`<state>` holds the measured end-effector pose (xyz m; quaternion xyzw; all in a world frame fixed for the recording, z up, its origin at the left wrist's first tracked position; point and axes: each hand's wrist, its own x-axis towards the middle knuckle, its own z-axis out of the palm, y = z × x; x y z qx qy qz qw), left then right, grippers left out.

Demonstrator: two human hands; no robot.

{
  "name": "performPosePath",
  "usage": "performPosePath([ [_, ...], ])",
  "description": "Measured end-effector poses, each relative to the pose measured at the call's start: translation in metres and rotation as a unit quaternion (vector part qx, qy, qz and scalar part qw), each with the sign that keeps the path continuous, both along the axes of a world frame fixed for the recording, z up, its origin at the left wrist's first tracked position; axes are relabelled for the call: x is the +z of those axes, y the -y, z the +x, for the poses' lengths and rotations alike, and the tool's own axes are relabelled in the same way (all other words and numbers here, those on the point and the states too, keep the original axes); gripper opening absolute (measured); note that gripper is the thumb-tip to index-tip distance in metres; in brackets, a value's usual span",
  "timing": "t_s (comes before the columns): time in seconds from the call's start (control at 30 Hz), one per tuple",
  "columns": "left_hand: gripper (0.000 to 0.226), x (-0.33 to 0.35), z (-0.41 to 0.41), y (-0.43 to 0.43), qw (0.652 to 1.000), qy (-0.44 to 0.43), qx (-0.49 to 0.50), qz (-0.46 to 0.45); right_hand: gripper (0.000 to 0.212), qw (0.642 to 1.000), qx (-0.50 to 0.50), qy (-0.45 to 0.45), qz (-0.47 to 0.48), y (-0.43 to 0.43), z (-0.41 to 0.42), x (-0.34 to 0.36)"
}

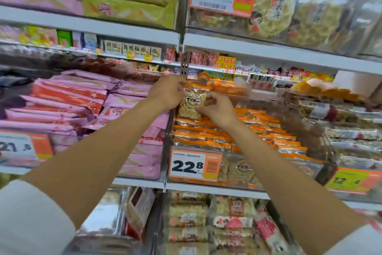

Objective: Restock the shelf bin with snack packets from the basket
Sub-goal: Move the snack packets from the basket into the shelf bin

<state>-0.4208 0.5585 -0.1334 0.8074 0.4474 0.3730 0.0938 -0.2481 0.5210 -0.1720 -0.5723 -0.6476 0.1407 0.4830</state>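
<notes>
Clear, glossy plastic film on the snack packet (193, 108), light glinting off its crinkles. The shelf bin (235, 174) is transparent hard plastic, smooth and shiny. The pink packets (72, 99) have glossy wrap too. The shelf rail (124, 31) looks like smooth painted metal. The price card (188, 165) is matt paper, the sleeve (31, 223) white matt cloth.

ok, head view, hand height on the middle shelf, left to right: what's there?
pink packets → left hand → snack packet pinched by both hands → right hand → clear-wrapped packets. The orange packets run under both hands, so they are left out of the order.
</notes>
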Motion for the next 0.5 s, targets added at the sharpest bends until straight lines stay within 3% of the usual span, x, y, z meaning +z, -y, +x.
performPosePath([
  [0.13,0.026,0.001,-0.002,0.004,0.997,-0.077,0.007,-0.027,0.039,0.998,0.007,0.033,-0.049,0.008,0.002,-0.004],
  [0.3,0.038,-0.004,-0.006,0.005,0.999,-0.036,0.027,-0.016,0.024,0.999,0.0,0.013,-0.036,0.01,-0.003,-0.003],
  [0.5,0.037,-0.004,-0.004,0.006,0.998,-0.031,0.034,-0.035,0.024,0.997,-0.026,0.019,-0.069,0.014,-0.006,-0.005],
])
